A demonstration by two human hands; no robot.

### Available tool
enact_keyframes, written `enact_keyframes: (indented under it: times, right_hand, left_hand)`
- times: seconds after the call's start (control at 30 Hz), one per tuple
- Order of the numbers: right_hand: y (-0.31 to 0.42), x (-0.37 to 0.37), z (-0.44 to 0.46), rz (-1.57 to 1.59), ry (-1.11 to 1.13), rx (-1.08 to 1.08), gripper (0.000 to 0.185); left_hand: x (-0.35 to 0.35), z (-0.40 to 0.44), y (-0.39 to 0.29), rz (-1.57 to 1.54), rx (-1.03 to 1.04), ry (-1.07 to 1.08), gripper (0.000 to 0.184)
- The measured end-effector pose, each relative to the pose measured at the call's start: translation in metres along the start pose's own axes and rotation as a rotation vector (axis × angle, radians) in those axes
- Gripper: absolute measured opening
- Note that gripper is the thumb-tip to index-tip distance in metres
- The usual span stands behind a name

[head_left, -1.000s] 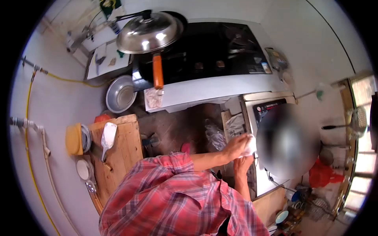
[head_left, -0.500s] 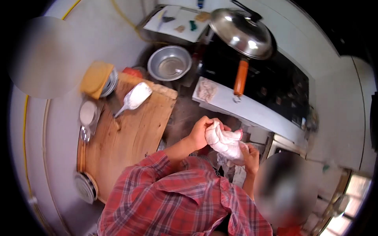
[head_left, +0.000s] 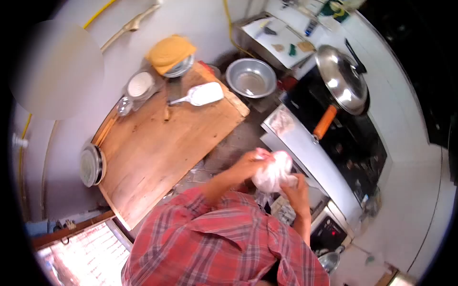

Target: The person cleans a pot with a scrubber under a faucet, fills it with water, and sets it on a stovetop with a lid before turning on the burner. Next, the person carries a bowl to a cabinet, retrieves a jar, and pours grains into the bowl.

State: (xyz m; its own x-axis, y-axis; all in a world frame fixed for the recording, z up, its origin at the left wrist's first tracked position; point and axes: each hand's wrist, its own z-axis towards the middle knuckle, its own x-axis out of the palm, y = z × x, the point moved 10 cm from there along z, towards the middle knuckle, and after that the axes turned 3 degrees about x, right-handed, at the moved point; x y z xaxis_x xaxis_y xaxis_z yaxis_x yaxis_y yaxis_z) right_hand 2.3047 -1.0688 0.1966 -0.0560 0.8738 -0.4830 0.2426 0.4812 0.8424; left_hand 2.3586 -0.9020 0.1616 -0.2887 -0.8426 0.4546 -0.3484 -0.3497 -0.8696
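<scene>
My left hand [head_left: 249, 165] grips the upper left side of a bunched white cloth [head_left: 270, 177] with pinkish-red at its edge. Lower down on the right, my right hand [head_left: 296, 189] pinches the same cloth, its fingers closed on the fabric. The cloth hangs between both hands in front of my chest, blurred by motion. To the left, a wooden board [head_left: 167, 157] carries a scoop [head_left: 206, 94] full of white powder. My left hand is the nearer one to that board.
A metal basin [head_left: 251, 77] stands beyond the board. On the right, a black stove [head_left: 362, 148] bears a lidded pan [head_left: 341, 78] whose orange handle [head_left: 325, 122] points toward me. A yellow cloth [head_left: 171, 51] covers a bowl at the board's back corner. Stacked lids [head_left: 90, 165] stand at its left edge.
The view has turned, so the board and stove appear shifted and rotated. The cloth, spread between my hands before, is now more bunched, and my hands are closer together.
</scene>
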Motion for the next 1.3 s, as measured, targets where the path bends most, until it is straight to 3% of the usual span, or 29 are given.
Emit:
enact_keyframes:
  times: [0.03,0.07,0.13,0.17,0.23,0.33,0.37,0.43,0.47,0.5,0.57,0.6,0.7,0.73,0.77,0.83,0.87,1.03,1.1,1.2,1.3]
  right_hand:
    - [0.004,-0.005,-0.006,-0.132,-0.020,-0.093,0.035]
    - [-0.024,-0.002,-0.007,-0.180,0.057,0.048,0.031]
    - [-0.032,-0.008,-0.012,-0.091,-0.002,0.089,0.022]
    - [-0.035,-0.010,-0.013,-0.028,-0.033,0.110,0.020]
    - [-0.022,-0.008,-0.016,-0.036,-0.021,0.074,0.019]
    - [-0.002,0.002,-0.019,-0.084,0.030,-0.074,0.019]
    - [0.010,0.007,-0.024,-0.123,0.071,-0.174,0.020]
    - [0.040,0.008,-0.034,-0.176,0.156,-0.340,0.021]
    - [0.038,0.007,-0.036,-0.162,0.206,-0.278,0.022]
    - [0.037,-0.001,-0.040,-0.154,0.186,-0.268,0.022]
    - [0.034,-0.015,-0.047,-0.145,0.137,-0.276,0.024]
    - [0.029,-0.021,-0.050,-0.137,0.121,-0.262,0.024]
    - [0.004,-0.038,-0.059,-0.148,0.061,-0.138,0.025]
    - [-0.006,-0.045,-0.061,-0.145,0.015,-0.081,0.025]
    - [-0.017,-0.051,-0.063,-0.140,-0.030,-0.026,0.025]
    - [-0.053,-0.054,-0.067,-0.203,-0.027,0.070,0.022]
    - [-0.068,-0.059,-0.070,-0.262,-0.042,0.107,0.022]
    - [-0.128,-0.089,-0.071,-0.268,-0.236,0.186,0.020]
    - [-0.140,-0.090,-0.064,-0.245,-0.278,0.157,0.018]
    - [-0.175,-0.092,-0.051,0.286,-0.395,0.476,0.016]
    - [-0.178,-0.107,-0.016,0.268,-0.589,0.474,0.016]
  left_hand:
    - [-0.011,-0.002,-0.007,0.136,0.044,-0.011,0.015]
    - [-0.013,-0.006,-0.016,0.074,0.054,-0.021,0.016]
    - [-0.019,-0.013,-0.013,0.118,-0.029,-0.015,0.016]
    - [-0.021,-0.014,-0.005,0.258,-0.073,0.041,0.023]
    - [0.007,-0.019,0.005,0.103,-0.075,0.256,0.048]
    - [0.034,-0.023,0.030,0.395,-0.144,0.401,0.092]
    - [0.046,-0.023,0.027,0.399,-0.153,0.432,0.092]
    - [0.069,-0.030,0.037,0.364,-0.370,0.562,0.094]
    - [0.075,-0.029,0.041,0.277,-0.364,0.598,0.083]
    - [0.077,-0.027,0.046,0.286,-0.374,0.618,0.083]
    - [0.079,-0.024,0.055,0.164,-0.544,0.524,0.059]
    - [0.081,-0.024,0.056,0.406,-0.501,0.547,0.037]
    - [0.078,-0.023,0.093,0.631,-0.463,0.670,0.030]
    - [0.085,-0.020,0.090,0.574,-0.419,0.639,0.020]
    - [0.087,-0.018,0.090,0.582,-0.428,0.654,0.020]
    - [0.077,0.005,0.057,0.575,-0.194,0.360,0.017]
    - [0.074,0.009,0.052,0.616,-0.205,0.294,0.015]
    - [0.058,0.030,0.064,0.703,-0.078,0.245,0.013]
    - [0.050,0.040,0.066,0.754,0.063,0.220,0.012]
    - [0.051,0.062,0.064,0.671,0.056,0.195,0.015]
    - [0.035,0.102,0.072,0.659,0.084,0.163,0.018]
